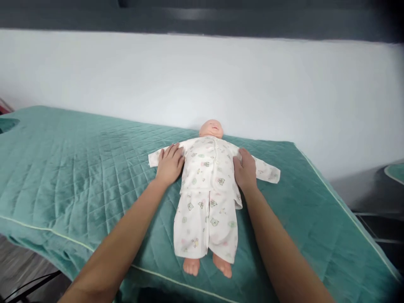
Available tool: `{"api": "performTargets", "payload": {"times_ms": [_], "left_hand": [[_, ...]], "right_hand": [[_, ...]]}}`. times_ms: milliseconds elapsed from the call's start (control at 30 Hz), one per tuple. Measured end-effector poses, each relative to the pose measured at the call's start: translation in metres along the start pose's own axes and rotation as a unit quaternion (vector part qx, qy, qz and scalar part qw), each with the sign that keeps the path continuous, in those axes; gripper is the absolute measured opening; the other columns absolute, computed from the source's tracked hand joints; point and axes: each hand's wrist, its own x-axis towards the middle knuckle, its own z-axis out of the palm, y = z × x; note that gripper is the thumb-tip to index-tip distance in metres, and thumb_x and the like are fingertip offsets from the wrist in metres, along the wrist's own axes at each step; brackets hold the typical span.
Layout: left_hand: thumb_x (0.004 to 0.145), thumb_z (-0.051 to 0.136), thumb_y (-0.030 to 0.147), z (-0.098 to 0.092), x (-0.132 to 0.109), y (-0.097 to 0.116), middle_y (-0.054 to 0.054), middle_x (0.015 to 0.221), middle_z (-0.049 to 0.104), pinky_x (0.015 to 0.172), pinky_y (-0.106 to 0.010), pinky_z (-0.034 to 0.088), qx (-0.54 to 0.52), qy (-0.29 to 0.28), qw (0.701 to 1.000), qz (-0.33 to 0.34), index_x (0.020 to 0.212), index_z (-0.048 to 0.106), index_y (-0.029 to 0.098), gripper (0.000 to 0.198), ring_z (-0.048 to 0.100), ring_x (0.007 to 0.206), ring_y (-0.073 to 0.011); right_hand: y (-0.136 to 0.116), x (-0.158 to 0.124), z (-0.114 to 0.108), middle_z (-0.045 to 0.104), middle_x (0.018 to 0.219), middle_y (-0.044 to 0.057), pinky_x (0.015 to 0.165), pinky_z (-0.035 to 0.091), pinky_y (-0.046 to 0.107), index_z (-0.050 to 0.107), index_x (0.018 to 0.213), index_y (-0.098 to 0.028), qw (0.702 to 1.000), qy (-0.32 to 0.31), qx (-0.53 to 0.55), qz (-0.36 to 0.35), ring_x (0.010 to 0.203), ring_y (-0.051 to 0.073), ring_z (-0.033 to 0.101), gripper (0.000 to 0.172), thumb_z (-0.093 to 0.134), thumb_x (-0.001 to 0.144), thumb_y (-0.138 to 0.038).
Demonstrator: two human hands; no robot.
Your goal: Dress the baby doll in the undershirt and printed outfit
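Pale wall point(202, 75) and a dark band point(202, 19) above it back a surface draped in a green quilted cover point(78, 168), where a doll point(205, 185) lies face up, head point(211, 129) toward the wall and bare feet point(191, 266) near the front edge. A person leans both arms in from the front: the left hand point(170, 165) rests on one sleeve point(154, 158) close to the shoulder, its fingers slightly spread and laid flat, while the right hand point(245, 169) sits at the other sleeve point(268, 171), its fingers close together and its thumb against the doll's side. Whether the right fingers pinch any cloth cannot be told from this angle. Judging by what shows, dressing is largely done: the printed top point(200, 168) is on, its front edges meeting down the middle, and the matching trousers point(191, 223) cover both legs, with the feet clear of the cuffs. Both sleeves stretch outward, the right-hand one angled lower, and no doll hands show at their ends. What is left looks like small tidying at most, since the top's lower corner flares out beside the right hip of the picture, beyond the trousers, and rests unsmoothed.
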Motion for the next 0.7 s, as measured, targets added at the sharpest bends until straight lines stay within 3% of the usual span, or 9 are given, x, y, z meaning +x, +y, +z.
{"api": "performTargets", "payload": {"times_ms": [100, 233, 333, 500, 600, 700], "left_hand": [[0.095, 0.045, 0.031, -0.015, -0.016, -0.024, -0.010, 0.163, 0.036, 0.125, -0.057, 0.019, 0.071, -0.028, 0.995, -0.058, 0.151, 0.042, 0.024, 0.056, 0.030, 0.152, -0.0287], [0.092, 0.046, 0.028, -0.026, -0.022, -0.052, -0.016, 0.158, 0.043, 0.122, -0.057, 0.024, 0.092, -0.019, 0.979, -0.180, 0.153, 0.038, 0.018, 0.063, 0.039, 0.146, -0.0330], [0.091, 0.046, 0.028, -0.026, -0.021, -0.063, -0.017, 0.155, 0.046, 0.122, -0.054, 0.025, 0.076, -0.014, 0.977, -0.200, 0.153, 0.038, 0.016, 0.063, 0.039, 0.146, -0.0334], [0.091, 0.049, 0.031, -0.024, -0.022, -0.070, -0.021, 0.144, 0.055, 0.116, -0.054, 0.033, 0.040, 0.050, 0.975, -0.211, 0.147, 0.045, 0.011, 0.060, 0.047, 0.137, -0.0370], [0.090, 0.051, 0.030, -0.025, -0.024, -0.074, -0.016, 0.128, 0.064, 0.107, -0.049, 0.042, 0.014, 0.096, 0.972, -0.215, 0.135, 0.057, 0.014, 0.048, 0.055, 0.125, -0.0333], [0.091, 0.048, 0.028, -0.025, -0.023, -0.077, -0.013, 0.116, 0.068, 0.102, -0.045, 0.046, 0.014, 0.098, 0.967, -0.234, 0.125, 0.065, 0.017, 0.039, 0.060, 0.117, -0.0301]], "right_hand": [[0.015, -0.014, -0.021, 0.039, 0.159, 0.018, 0.121, 0.025, 0.054, 0.049, 0.145, -0.013, 0.993, -0.033, -0.109, -0.001, 0.148, 0.031, 0.033, 0.057, 0.039, 0.097, -0.042], [0.036, -0.034, -0.058, 0.033, 0.161, 0.021, 0.120, 0.021, 0.059, 0.038, 0.153, -0.011, 0.964, -0.078, -0.232, 0.105, 0.150, 0.035, 0.030, 0.066, 0.035, 0.099, -0.049], [0.047, -0.046, -0.077, 0.034, 0.161, 0.020, 0.120, 0.021, 0.058, 0.041, 0.151, -0.012, 0.948, -0.096, -0.268, 0.143, 0.150, 0.035, 0.030, 0.066, 0.031, 0.100, -0.051], [0.044, -0.056, -0.083, 0.035, 0.160, 0.022, 0.120, 0.022, 0.055, 0.044, 0.150, -0.014, 0.938, -0.101, -0.292, 0.153, 0.150, 0.034, 0.029, 0.063, 0.029, 0.101, -0.051], [0.042, -0.056, -0.082, 0.037, 0.160, 0.018, 0.120, 0.024, 0.056, 0.046, 0.149, -0.016, 0.940, -0.096, -0.290, 0.153, 0.150, 0.033, 0.030, 0.062, 0.029, 0.101, -0.052], [0.045, -0.054, -0.083, 0.042, 0.158, 0.015, 0.120, 0.024, 0.056, 0.047, 0.149, -0.016, 0.942, -0.096, -0.283, 0.155, 0.149, 0.033, 0.031, 0.061, 0.033, 0.100, -0.051]]}}
